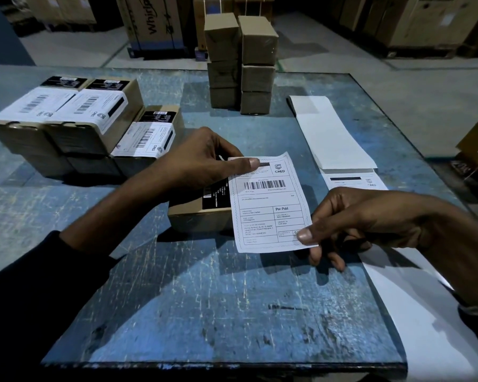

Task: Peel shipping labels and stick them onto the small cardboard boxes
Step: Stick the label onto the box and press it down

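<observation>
Far-left desk corner: labelled boxes (64, 119), stacked, done. Use them as the placement reference: label across the top and wrapped over the side.

Left hand (202, 161) pinches the top-left corner of the shipping label (268, 205), thumb on the printed face. Under its wrist sits the target box (199, 213), mid-desk, bare; its black product sticker faces up.

Right hand (370, 221) pinches the label's bottom-right corner, thumb on top. The label looks taut and probably clear of the box, but hard to confirm from this angle.

To do it well:
- keep it taut and square to the box edges before any contact
- land one edge first, then smooth toward the other to push air out
- keep fingertips off the adhesive

Unlabelled stack (240, 64) at the far edge centre. Liner strip (334, 133) runs down the right edge, next label (353, 181) on it.
</observation>
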Available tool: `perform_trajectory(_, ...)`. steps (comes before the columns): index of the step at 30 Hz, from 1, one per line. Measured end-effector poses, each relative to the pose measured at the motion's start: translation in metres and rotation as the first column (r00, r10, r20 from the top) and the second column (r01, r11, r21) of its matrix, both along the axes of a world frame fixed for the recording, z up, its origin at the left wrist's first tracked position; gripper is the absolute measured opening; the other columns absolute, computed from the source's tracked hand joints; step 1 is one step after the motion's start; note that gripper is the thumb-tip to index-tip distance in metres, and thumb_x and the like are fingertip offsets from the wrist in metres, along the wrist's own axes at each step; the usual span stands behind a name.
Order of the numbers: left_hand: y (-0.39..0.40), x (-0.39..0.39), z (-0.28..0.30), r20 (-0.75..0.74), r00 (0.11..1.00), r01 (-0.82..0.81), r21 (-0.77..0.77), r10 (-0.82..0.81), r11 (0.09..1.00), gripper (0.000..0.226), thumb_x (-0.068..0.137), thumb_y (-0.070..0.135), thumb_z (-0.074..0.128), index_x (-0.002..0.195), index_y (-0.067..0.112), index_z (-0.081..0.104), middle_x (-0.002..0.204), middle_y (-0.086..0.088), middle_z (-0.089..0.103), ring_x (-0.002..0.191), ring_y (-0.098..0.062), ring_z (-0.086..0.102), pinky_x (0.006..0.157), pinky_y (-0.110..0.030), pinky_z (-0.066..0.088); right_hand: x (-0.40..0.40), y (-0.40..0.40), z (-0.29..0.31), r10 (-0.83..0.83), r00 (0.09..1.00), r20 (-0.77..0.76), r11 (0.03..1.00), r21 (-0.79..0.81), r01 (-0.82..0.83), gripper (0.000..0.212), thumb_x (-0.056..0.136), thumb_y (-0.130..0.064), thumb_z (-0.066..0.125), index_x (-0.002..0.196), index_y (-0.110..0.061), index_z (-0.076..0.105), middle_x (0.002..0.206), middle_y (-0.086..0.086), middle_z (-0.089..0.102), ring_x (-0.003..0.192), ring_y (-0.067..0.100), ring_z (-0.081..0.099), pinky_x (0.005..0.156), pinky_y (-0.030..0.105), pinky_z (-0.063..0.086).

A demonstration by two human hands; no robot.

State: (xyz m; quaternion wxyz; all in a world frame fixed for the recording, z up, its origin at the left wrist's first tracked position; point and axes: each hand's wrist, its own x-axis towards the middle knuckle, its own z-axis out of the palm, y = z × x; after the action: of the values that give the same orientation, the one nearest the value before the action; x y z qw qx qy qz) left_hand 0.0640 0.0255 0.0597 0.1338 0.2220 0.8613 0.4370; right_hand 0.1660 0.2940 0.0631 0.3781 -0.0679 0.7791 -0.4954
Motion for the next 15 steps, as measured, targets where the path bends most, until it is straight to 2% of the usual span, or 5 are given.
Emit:
perform_trajectory(4, 0.001, -0.001, -0.002, -0.007, 1.0, 0.003, -0.009, -0.003, 1.0, 0.027, 0.093, 0.044, 0.077, 0.095, 0.02, 0.086, 0.087, 0.008, 0.082, 0.081, -0.011, 0.076, 0.067, -0.025, 0.051, -0.001, 0.002, 0.0, 0.014, 1.0, 0.023, 1.0, -0.005, -0.014, 0.028, 0.093, -0.027, 0.072, 0.082, -0.004, 0.082, 0.076, 0.012, 0.077, 0.053, 0.01, 0.067, 0.038, 0.014, 0.029)
perform_trajectory(6, 0.001, -0.001, -0.001, 0.004, 1.0, 0.003, -0.006, -0.002, 1.0, 0.027, 0.094, 0.044, 0.077, 0.094, 0.019, 0.086, 0.086, 0.007, 0.082, 0.073, -0.007, 0.074, 0.063, -0.022, 0.049, 0.0, 0.005, 0.0, 0.06, 0.998, 0.028, 0.998, 0.009, -0.06, 0.028, 0.095, -0.028, 0.072, 0.082, -0.005, 0.083, 0.074, 0.013, 0.077, 0.053, 0.011, 0.069, 0.038, 0.014, 0.032)
perform_trajectory(10, 0.001, 0.0, -0.002, 0.035, 0.999, -0.012, 0.02, 0.011, 1.0, 0.028, 0.091, 0.047, 0.08, 0.089, 0.02, 0.087, 0.083, 0.0, 0.082, 0.067, -0.013, 0.066, 0.062, -0.03, 0.044, 0.003, 0.024, 0.012, 0.16, 0.987, 0.014, 0.987, 0.016, -0.16, 0.048, 0.09, -0.051, 0.08, 0.077, -0.005, 0.083, 0.081, 0.024, 0.078, 0.052, 0.016, 0.07, 0.04, 0.017, 0.038)
perform_trajectory(13, 0.002, 0.002, -0.001, 0.058, 0.998, -0.024, 0.036, 0.022, 0.999, 0.029, 0.088, 0.048, 0.082, 0.084, 0.019, 0.087, 0.081, -0.003, 0.082, 0.07, -0.02, 0.066, 0.066, -0.035, 0.043, 0.004, 0.04, 0.024, -0.046, 0.986, -0.159, 0.997, -0.068, 0.035, 0.072, 0.07, -0.071, 0.088, 0.062, 0.0, 0.076, 0.067, 0.029, 0.071, 0.039, 0.021, 0.061, 0.039, 0.021, 0.037)
perform_trajectory(15, 0.001, 0.003, 0.0, 0.048, 0.998, -0.042, 0.036, 0.04, 0.998, 0.027, 0.087, 0.046, 0.083, 0.085, 0.019, 0.087, 0.081, 0.002, 0.082, 0.073, -0.015, 0.072, 0.067, -0.032, 0.048, -0.001, 0.042, 0.022, -0.322, 0.867, -0.381, 0.938, -0.253, 0.237, 0.07, 0.069, -0.069, 0.089, 0.059, -0.002, 0.072, 0.061, 0.023, 0.068, 0.039, 0.02, 0.058, 0.04, 0.023, 0.037)
